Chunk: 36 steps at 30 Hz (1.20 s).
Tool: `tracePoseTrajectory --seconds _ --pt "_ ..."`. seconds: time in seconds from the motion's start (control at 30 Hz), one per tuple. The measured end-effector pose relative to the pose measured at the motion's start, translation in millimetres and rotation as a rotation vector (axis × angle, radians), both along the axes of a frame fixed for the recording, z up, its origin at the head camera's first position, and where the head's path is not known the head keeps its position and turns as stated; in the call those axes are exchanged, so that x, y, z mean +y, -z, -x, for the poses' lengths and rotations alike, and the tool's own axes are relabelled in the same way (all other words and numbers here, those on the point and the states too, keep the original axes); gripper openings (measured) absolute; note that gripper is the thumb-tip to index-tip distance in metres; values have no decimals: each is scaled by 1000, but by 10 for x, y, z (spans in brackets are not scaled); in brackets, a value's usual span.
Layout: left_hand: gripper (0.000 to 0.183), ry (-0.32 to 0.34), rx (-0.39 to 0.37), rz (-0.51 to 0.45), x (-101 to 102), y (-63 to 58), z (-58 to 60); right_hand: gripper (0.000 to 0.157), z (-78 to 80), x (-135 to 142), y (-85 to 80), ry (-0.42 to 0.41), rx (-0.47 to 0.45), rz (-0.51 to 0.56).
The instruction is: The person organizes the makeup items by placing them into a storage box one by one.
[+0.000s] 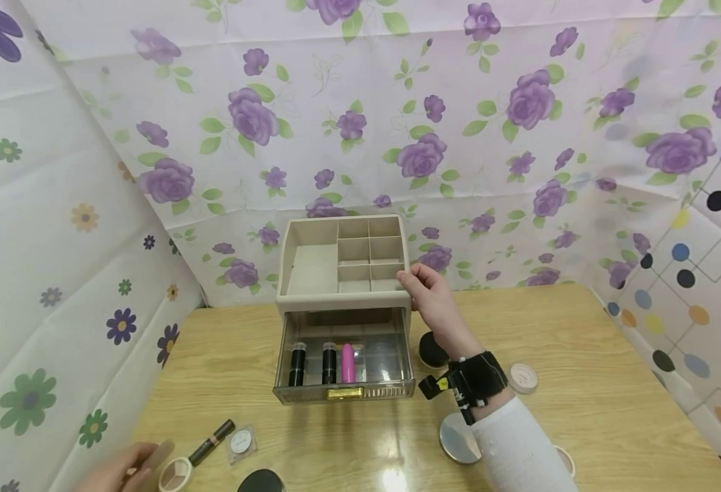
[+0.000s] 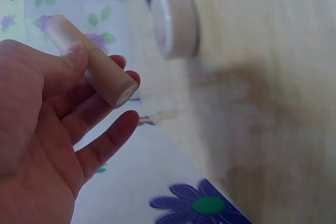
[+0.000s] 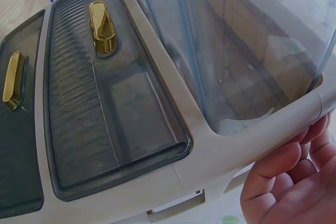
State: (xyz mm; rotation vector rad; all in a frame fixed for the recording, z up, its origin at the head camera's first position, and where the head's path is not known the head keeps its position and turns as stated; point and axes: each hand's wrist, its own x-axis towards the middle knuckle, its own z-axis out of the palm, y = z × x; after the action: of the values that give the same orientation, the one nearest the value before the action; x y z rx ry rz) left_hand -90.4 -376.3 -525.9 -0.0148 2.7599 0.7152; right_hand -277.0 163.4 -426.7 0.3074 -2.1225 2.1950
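A beige makeup organizer (image 1: pixel 342 299) stands at the back of the table, its upper compartments bare. Its smoky clear drawer (image 1: pixel 385 355) is pulled out and holds two black lipsticks (image 1: pixel 329 363) and a pink tube (image 1: pixel 348 363). My right hand (image 1: pixel 437 304) grips the organizer's right side, thumb at the top rim; in the right wrist view its fingers curl against the beige frame (image 3: pixel 252 145). At the lower left, my left hand (image 1: pixel 120 468) pinches a peach-beige lipstick tube (image 2: pixel 100 69) between thumb and fingers, above the table in the left wrist view.
Near the left hand lie a round three-tone compact (image 1: pixel 175 474), a dark tube (image 1: pixel 211 443), a square clear case (image 1: pixel 241 444) and a black round lid (image 1: pixel 262 481). Around the right arm are a silver disc (image 1: pixel 458 439), a white compact (image 1: pixel 523 378) and a black round case (image 1: pixel 432 350).
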Motion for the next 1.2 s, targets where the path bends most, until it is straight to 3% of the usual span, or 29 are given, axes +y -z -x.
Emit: tracePoseTrajectory --seconds 0.2,0.4,0.5,0.7,0.87,1.0,1.1,1.2 --pt "25 104 281 64 197 -183 -12 24 5 -10 1 7 -1 5" --pt "33 226 572 51 396 -273 62 24 7 -1 -6 3 -3 2" --pt "33 237 589 29 468 -322 108 24 8 -2 -8 3 -5 0" --pt "24 213 551 -2 578 -419 149 24 10 -3 -6 7 -9 -1" --pt "35 205 575 -30 643 -459 177 24 15 -2 -4 12 0 -2" --pt "56 247 614 -65 692 -486 223 23 8 2 -8 8 3 6" --pt "69 318 649 -96 730 -496 251 23 0 3 -10 6 3 7" --pt "71 353 681 -111 796 -527 263 23 2 -2 -5 3 1 8"
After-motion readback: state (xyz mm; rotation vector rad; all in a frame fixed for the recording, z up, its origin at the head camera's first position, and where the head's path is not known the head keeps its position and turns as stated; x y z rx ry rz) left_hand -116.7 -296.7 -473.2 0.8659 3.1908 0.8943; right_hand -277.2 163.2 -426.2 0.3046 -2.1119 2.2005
